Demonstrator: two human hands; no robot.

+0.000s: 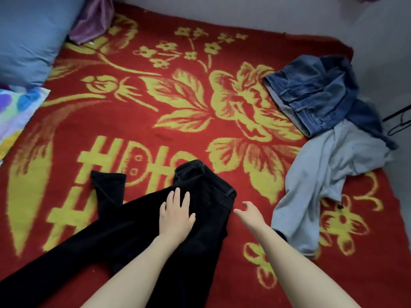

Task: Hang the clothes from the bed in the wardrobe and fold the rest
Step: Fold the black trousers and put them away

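left hand (176, 215) is lying flat, fingers spread, pressing the black trousers (124, 236) on the red blanket (142, 127); right hand (249, 213) is hovering open just beside the waistband. i am judging the crossed leg is risking a bunched, crooked fold

Pale wall (244, 12) behind red blanket (138, 121) – blue pillow (29, 36) top L

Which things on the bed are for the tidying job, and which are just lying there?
For the job:
long black trousers, under the flat left hand
crumpled dark blue denim jeans
crumpled pale blue-grey garment
open right hand, beside the trousers

Just lying about:
red blanket with yellow flowers
big blue pillow
shiny purple cloth
rainbow-patterned cloth
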